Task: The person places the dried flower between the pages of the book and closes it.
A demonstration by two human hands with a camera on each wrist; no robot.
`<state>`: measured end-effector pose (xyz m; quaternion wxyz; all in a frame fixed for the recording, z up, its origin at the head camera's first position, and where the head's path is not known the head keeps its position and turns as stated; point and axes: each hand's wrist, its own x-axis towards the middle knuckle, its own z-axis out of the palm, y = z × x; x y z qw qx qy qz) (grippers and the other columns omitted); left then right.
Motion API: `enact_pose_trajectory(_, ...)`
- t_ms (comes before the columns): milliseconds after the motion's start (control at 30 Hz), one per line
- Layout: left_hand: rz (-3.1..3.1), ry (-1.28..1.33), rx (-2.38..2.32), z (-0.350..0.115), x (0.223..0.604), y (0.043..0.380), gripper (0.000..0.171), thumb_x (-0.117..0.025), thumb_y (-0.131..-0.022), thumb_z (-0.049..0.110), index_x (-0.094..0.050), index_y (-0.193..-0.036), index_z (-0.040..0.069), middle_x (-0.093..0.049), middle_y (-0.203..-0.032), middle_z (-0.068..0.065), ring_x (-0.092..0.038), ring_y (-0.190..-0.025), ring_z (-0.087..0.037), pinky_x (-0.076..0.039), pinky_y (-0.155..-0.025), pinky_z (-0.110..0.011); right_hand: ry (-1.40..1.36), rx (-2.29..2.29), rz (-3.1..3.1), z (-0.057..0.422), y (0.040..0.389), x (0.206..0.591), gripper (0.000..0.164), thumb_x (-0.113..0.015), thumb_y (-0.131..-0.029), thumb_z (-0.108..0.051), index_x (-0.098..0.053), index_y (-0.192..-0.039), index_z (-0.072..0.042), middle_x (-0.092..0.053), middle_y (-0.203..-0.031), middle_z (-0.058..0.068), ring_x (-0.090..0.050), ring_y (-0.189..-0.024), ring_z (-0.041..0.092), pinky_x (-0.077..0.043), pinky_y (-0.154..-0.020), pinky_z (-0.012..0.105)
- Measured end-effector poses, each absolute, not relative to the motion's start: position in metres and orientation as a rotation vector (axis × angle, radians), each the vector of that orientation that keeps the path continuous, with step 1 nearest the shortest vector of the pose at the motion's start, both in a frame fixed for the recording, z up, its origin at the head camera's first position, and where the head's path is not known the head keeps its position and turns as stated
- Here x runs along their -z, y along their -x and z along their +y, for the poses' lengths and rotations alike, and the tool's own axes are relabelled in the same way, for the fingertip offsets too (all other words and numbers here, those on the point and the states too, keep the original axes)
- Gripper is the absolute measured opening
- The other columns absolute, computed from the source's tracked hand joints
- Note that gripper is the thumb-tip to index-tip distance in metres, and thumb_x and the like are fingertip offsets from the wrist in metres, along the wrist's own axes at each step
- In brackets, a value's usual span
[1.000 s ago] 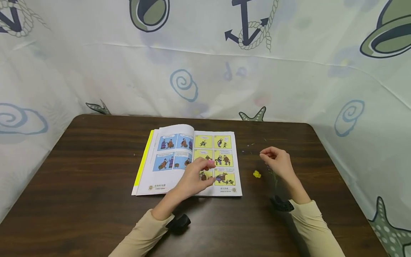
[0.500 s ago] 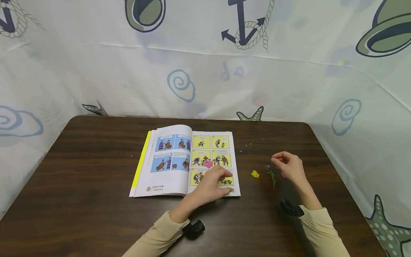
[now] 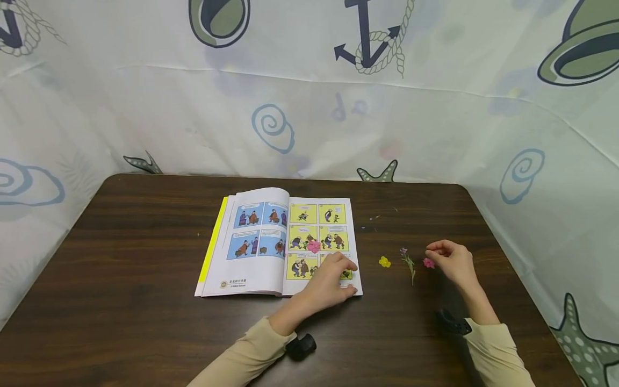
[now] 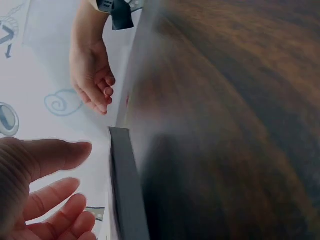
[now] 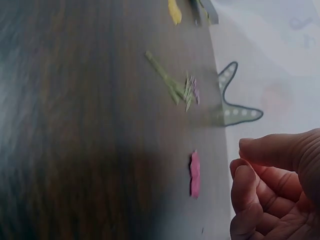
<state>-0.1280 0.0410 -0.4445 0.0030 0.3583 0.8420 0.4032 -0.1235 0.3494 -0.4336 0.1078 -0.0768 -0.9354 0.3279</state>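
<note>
My left hand (image 3: 325, 285) is at the lower right of an open comic book (image 3: 246, 277), thumb and fingers apart with nothing between them. A pink flower (image 3: 313, 246) lies on the right page, just beyond those fingers. To the right, my right hand (image 3: 453, 263) hovers beside a second pink flower (image 3: 428, 263) on the table. In the right wrist view its thumb and loosely bent fingers (image 5: 244, 185) hold nothing and stay apart from that flower. A thin green sprig with purple blossoms (image 3: 408, 264) and a yellow flower (image 3: 384, 262) lie between book and right hand.
The dark wooden table (image 3: 121, 279) bears small scraps beyond the yellow flower. A patterned white cloth (image 3: 309, 97) hangs behind and along the sides. Each wrist wears a black camera (image 3: 301, 347).
My left hand has moved right and down the page, uncovering the pink flower there. My right hand has moved right and nearer, past the sprig to the other pink flower.
</note>
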Motion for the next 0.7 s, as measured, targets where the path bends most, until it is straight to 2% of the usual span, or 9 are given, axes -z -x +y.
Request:
enact_pose_trajectory(300, 2.662, -1.084, -1.178, 0.045, 0.449, 0.128, 0.033, -0.078, -0.072, 0.012, -0.064, -0.100, 0.004, -0.054, -0.099, -0.005, -0.048, -0.098, -0.020, -0.042, -0.086, -0.028, 0.316, -0.940, -2.817, 0.362, 0.117, 0.442, 0.015, -0.071, -0.082, -0.010, -0.069, -0.087, 0.004, -0.066, -0.069, 0.008, -0.050, -0.057, 0.008, -0.039, -0.052, 0.024)
enact_pose_trajectory(533, 2.677, -1.095, -1.060, 0.048, 0.447, 0.127, 0.039, -0.081, -0.070, 0.020, -0.063, -0.101, 0.006, -0.052, -0.098, -0.004, -0.046, -0.094, -0.017, -0.042, -0.082, -0.025, 0.324, -0.929, -2.852, 0.365, 0.116, 0.447, 0.016, -0.071, -0.082, -0.012, -0.069, -0.087, 0.003, -0.067, -0.070, 0.009, -0.052, -0.060, 0.010, -0.040, -0.053, 0.026)
enact_pose_trajectory(700, 2.680, -1.102, -1.032, 0.048, 0.446, 0.126, 0.038, -0.081, -0.070, 0.019, -0.063, -0.101, 0.006, -0.052, -0.098, -0.003, -0.046, -0.093, -0.017, -0.042, -0.081, -0.024, 0.320, -0.924, -2.877, 0.367, 0.116, 0.449, 0.019, -0.072, -0.081, -0.014, -0.069, -0.087, 0.004, -0.068, -0.071, 0.010, -0.054, -0.062, 0.012, -0.041, -0.057, 0.029)
